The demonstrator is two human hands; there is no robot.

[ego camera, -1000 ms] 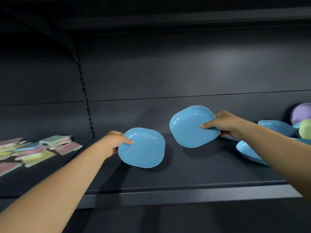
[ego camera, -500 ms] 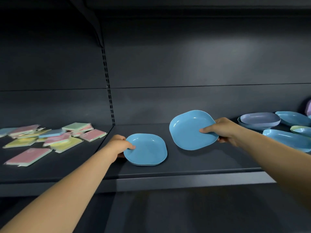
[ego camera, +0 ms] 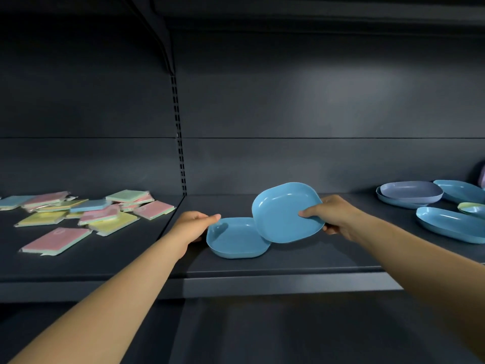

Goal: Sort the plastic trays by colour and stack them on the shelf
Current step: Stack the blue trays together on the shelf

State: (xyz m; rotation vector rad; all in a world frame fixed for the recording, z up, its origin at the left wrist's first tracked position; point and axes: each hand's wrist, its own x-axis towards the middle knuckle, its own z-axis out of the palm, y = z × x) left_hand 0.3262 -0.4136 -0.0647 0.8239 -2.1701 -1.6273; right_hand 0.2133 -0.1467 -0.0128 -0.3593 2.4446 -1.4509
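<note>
A blue square tray (ego camera: 233,239) lies flat on the dark shelf (ego camera: 288,261), and my left hand (ego camera: 193,227) grips its left rim. My right hand (ego camera: 333,215) holds a second blue tray (ego camera: 284,211) by its right edge, tilted toward me. That tilted tray overlaps the right corner of the flat one; whether they touch is unclear. More trays lie at the right: a purple tray (ego camera: 410,191) stacked on a blue one, another blue tray (ego camera: 459,190) behind, a long blue tray (ego camera: 450,223) in front, and a pale green tray (ego camera: 471,207).
Several flat pastel packets (ego camera: 91,215), pink, yellow, green and blue, are scattered over the left shelf bay. A slotted upright (ego camera: 179,135) divides the two bays. The shelf's front lip (ego camera: 262,285) runs below my forearms. Another shelf hangs overhead.
My left hand has set its blue tray down flat on the shelf. My right hand has carried the tilted blue tray left, so it now overlaps the flat one.
</note>
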